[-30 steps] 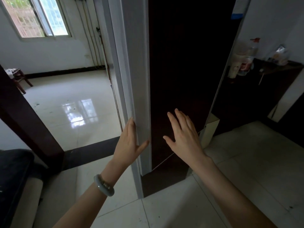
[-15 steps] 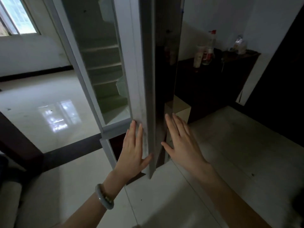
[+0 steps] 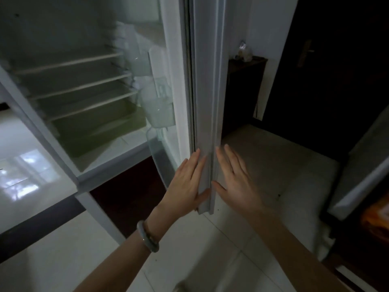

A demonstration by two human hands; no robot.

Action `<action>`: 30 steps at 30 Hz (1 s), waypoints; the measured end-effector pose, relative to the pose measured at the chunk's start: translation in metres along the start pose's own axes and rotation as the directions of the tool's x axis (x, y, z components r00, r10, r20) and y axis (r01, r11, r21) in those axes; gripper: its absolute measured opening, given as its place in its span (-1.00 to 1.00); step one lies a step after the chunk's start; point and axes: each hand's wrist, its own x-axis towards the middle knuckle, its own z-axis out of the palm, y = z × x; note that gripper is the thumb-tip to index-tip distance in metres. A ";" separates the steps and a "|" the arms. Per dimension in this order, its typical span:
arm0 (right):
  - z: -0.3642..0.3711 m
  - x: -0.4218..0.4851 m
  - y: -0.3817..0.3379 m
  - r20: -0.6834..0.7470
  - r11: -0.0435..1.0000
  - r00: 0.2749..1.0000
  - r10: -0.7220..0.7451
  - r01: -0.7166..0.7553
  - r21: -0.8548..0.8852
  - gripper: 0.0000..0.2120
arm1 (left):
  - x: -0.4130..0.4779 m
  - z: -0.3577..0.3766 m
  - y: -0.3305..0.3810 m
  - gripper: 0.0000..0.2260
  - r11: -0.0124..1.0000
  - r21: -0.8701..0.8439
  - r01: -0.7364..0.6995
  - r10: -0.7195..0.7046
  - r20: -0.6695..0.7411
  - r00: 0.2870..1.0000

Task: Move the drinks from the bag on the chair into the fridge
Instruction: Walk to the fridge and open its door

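Fridge door [image 3: 207, 102] swung wider; left hand [image 3: 187, 182], right hand [image 3: 235, 180] flat beside its edge.

Fridge door [image 3: 207, 102] edge between both hands, shelves [image 3: 80, 87] to its left.

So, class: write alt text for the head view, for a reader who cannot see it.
A left hand and a right hand, both open, flank the edge of an open fridge door. Inside, shelves and a pale green drawer show.

fridge door [image 3: 207, 102] is white; drawer [image 3: 101, 125] pale green (translucent); bangle [image 3: 147, 237] grey-green
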 end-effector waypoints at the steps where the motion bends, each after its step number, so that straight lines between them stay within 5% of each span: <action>1: -0.002 0.000 0.008 -0.005 1.000 1.000 0.015 -0.015 -0.011 -0.16 | 0.008 0.004 0.002 -0.28 1.000 -0.003 -0.014 0.014 0.012 1.000; 10: -0.003 0.032 0.053 -0.045 0.995 0.999 -0.014 0.010 -0.096 -0.23 | 0.045 0.054 -0.032 -0.27 0.996 0.082 0.030 -0.037 0.087 0.995; 16: 0.039 0.065 0.109 0.129 0.966 0.991 0.024 0.010 -0.260 -0.15 | 0.070 0.099 -0.081 -0.22 0.989 0.132 0.063 -0.090 0.205 0.975; 23: 0.065 0.096 0.178 0.185 0.929 0.976 0.115 -0.040 -0.367 -0.08 | 0.113 0.160 -0.133 -0.48 0.991 0.096 -0.097 0.054 0.378 0.924; 30: 0.081 0.141 0.226 0.191 0.918 0.952 0.240 -0.158 -0.364 -0.05 | 0.157 0.208 -0.154 -0.47 0.980 0.051 -0.192 0.143 0.486 0.862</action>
